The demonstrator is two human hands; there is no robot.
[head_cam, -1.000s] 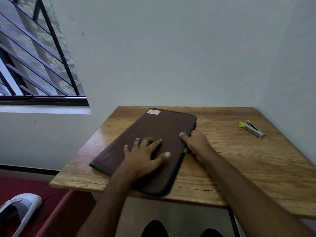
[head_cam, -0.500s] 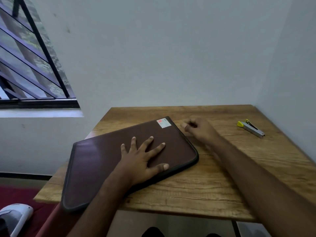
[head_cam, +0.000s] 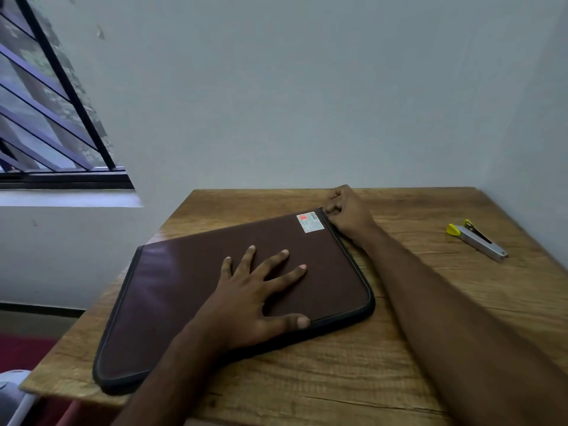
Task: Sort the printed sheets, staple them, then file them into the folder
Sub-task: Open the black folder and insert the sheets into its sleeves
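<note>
Both forearms are bare right up to the frame edge, no sleeves showing. The left hand [head_cam: 246,299] and right hand [head_cam: 349,212] wear nothing — short, pale fingernails on the left.

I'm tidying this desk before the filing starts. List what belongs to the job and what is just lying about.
For the job:
- brown zip folder, flat on the wooden table, left hand pressing on it, right hand pinching at its far corner
- stapler, on the table to the right

Lying about:
- white object by the floor, bottom left
- no printed sheets in view
</note>
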